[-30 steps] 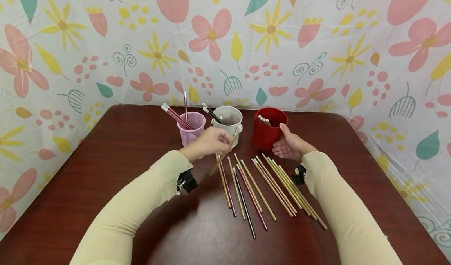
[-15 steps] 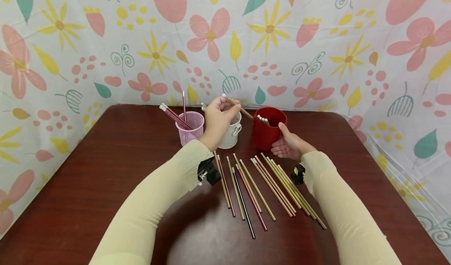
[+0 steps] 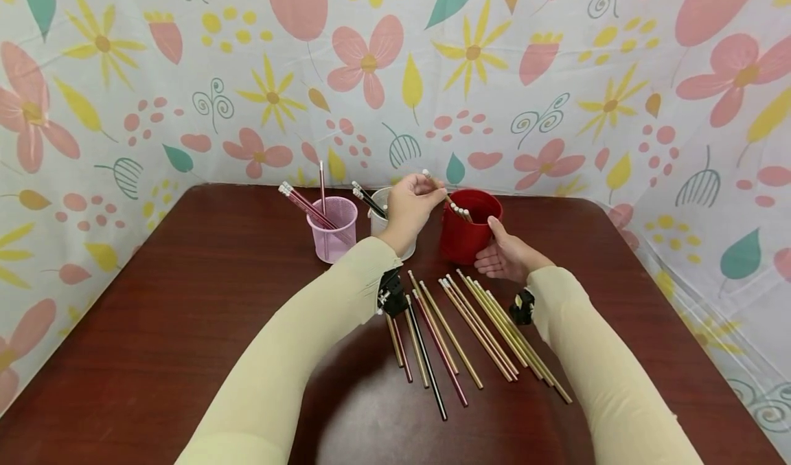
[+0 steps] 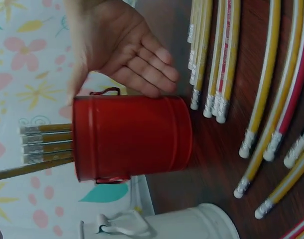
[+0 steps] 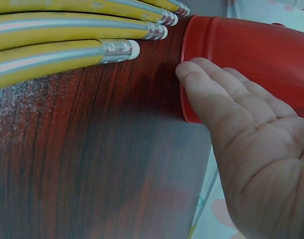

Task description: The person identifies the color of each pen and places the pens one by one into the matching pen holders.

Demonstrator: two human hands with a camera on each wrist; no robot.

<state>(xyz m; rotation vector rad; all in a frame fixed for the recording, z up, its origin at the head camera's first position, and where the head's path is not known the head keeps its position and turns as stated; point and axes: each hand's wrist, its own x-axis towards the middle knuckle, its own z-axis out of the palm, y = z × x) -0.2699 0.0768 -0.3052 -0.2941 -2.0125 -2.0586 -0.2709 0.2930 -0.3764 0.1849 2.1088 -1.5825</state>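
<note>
My left hand (image 3: 413,205) pinches a yellow pencil (image 4: 37,168) near its eraser end. The pencil slants down into the mouth of the red bucket (image 3: 459,243). Several yellow pencils (image 4: 47,138) stand inside that bucket with their white erasers showing at the rim. My right hand (image 3: 509,252) rests along the bucket's right side, fingers straight and thumb up at the rim. In the right wrist view the fingertips (image 5: 194,74) lie against the red wall near its base. The left fingers are mostly outside the left wrist view.
Left of the red bucket stand a white bucket (image 3: 378,226) with black pencils and a pink mesh cup (image 3: 331,246) with dark red pencils. Loose yellow pencils (image 3: 513,327), red pencils (image 3: 441,350) and a black pencil (image 3: 428,357) lie in front. A floral cloth (image 3: 371,121) hangs behind.
My left hand has lifted the yellow pencil from in front of the white bucket and carried it right, and its lower end now enters the red bucket. The right hand has stayed at the bucket.
</note>
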